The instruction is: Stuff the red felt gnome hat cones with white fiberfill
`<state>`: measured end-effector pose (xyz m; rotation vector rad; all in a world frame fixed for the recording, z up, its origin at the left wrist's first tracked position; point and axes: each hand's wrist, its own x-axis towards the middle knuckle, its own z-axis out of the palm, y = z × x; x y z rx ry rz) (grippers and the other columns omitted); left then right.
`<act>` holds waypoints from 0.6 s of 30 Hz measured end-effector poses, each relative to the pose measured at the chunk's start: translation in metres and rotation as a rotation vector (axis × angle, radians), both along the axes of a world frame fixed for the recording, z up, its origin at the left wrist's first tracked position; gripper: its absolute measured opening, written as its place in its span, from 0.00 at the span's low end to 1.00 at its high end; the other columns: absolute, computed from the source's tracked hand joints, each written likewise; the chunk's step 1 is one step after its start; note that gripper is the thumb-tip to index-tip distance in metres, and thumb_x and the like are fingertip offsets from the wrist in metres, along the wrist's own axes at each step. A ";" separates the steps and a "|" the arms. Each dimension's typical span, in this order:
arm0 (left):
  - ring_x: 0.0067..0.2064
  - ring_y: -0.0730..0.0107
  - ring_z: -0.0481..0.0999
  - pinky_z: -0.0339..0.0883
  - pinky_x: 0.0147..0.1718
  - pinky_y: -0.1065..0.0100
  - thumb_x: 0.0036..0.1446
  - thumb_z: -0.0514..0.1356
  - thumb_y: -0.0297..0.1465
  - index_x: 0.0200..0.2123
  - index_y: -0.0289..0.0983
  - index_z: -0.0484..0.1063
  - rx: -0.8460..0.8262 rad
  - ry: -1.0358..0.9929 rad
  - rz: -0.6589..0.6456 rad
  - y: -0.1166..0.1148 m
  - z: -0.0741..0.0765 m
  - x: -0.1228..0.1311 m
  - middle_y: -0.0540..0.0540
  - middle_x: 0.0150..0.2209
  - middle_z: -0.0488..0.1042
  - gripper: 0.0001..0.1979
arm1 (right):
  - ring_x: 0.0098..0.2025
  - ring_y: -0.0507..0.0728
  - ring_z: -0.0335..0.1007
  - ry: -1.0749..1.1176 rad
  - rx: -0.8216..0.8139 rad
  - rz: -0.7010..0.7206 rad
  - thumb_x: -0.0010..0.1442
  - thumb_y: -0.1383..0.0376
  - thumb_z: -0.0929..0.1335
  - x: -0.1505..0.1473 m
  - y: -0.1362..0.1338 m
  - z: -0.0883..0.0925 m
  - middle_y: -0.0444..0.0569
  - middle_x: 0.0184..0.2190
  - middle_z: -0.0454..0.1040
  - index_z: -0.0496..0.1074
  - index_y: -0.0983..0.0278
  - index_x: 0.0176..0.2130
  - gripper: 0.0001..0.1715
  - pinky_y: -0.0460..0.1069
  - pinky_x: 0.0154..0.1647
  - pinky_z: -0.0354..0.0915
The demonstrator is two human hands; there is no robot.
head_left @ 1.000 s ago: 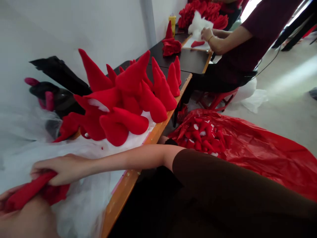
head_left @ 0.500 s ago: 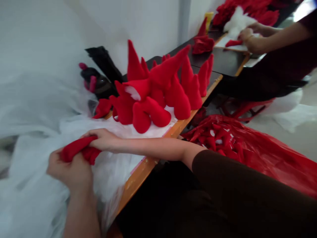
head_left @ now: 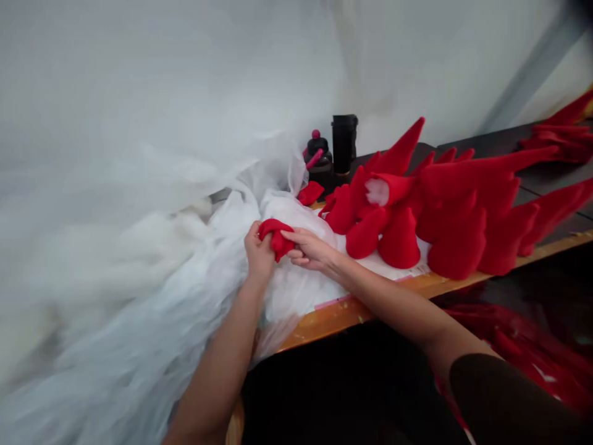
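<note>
Holds red cloth (head_left: 278, 241) centrally in left hand (head_left: 258, 254) and right hand (head_left: 311, 248), with narrow grip hiding some fingertips. Shows blurred white sheeting (head_left: 185, 334) toward eight o'clock, red cones (head_left: 456, 244) cut off at three, worktop (head_left: 333, 319) at five, wall (head_left: 208, 74) at twelve.

The left hand (head_left: 259, 252) and right hand (head_left: 312, 248) curl close together, bare forearms (head_left: 230, 346) angled inward.

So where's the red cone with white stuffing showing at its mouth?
In the head view, the red cone lies tipped right of centre, mouth facing left, pictured just above two front cones and beyond the right hand.
</note>
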<state>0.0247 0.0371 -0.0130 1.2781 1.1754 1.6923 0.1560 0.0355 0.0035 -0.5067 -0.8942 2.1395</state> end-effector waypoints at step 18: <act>0.25 0.73 0.57 0.53 0.26 0.69 0.53 0.63 0.34 0.23 0.39 0.58 0.167 0.035 0.002 -0.010 0.015 -0.008 0.53 0.22 0.57 0.16 | 0.13 0.42 0.39 -0.100 0.218 0.049 0.52 0.52 0.74 0.003 -0.015 0.007 0.35 0.24 0.66 0.64 0.59 0.39 0.22 0.43 0.13 0.51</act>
